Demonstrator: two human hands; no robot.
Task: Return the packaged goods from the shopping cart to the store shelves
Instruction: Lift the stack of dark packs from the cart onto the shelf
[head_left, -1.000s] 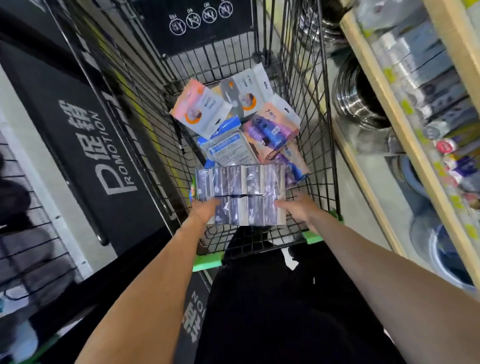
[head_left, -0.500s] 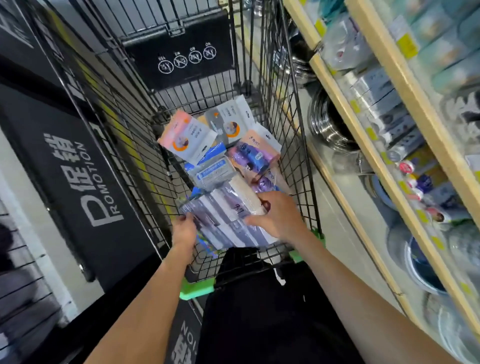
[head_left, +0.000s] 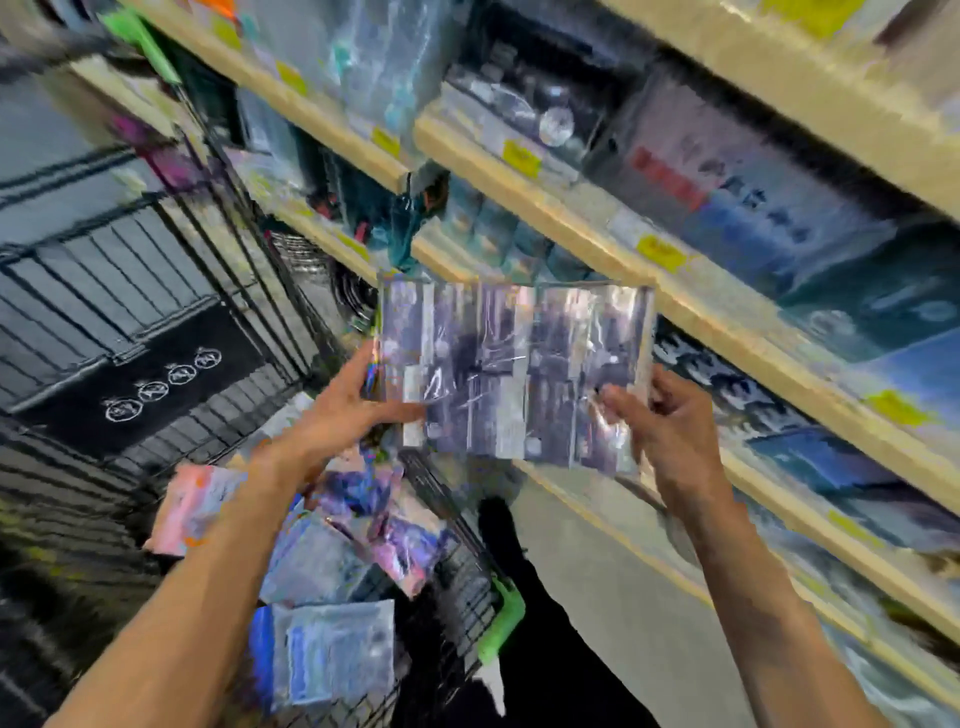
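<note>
A flat plastic-wrapped multipack (head_left: 514, 369), grey-purple and shiny, is held up in the air in front of the wooden store shelves (head_left: 691, 306). My left hand (head_left: 353, 410) grips its left edge and my right hand (head_left: 660, 415) grips its right edge. Below and to the left stands the black wire shopping cart (head_left: 218, 332), which holds several other packets (head_left: 332, 551) in pink, blue and purple. The whole frame is blurred by motion.
The shelves run diagonally from upper left to lower right, packed with boxed and bagged goods (head_left: 769, 208) behind yellow price tags (head_left: 660, 253). The cart's green handle end (head_left: 501, 618) sits beside the grey aisle floor (head_left: 587, 571). My dark trouser leg shows below.
Both hands have lifted the multipack out of the cart and up to the right, to shelf height. The view has swung from the cart toward the shelves.
</note>
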